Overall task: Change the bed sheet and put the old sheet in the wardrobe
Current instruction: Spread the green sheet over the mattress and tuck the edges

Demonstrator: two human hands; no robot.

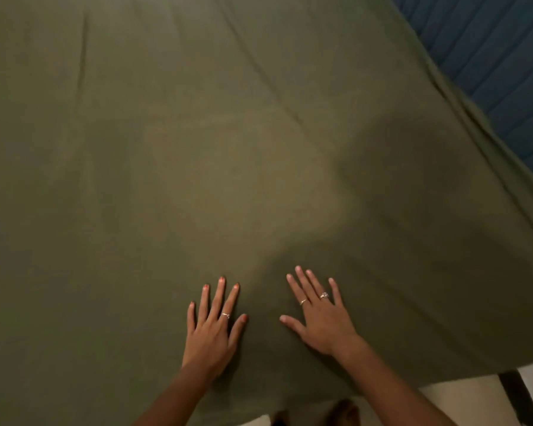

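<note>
An olive-green bed sheet lies spread across the bed and fills most of the view, with a few long creases toward the far side. My left hand rests flat on it near the front edge, fingers straight and spread. My right hand lies flat on the sheet just to the right of the left hand, fingers also spread. Neither hand holds any fabric. The sheet's front edge hangs over the side of the bed below my forearms.
A blue quilted mattress surface shows uncovered at the top right, beyond the sheet's edge. Pale floor and a dark bed-frame post appear at the bottom right. My feet stand close to the bed.
</note>
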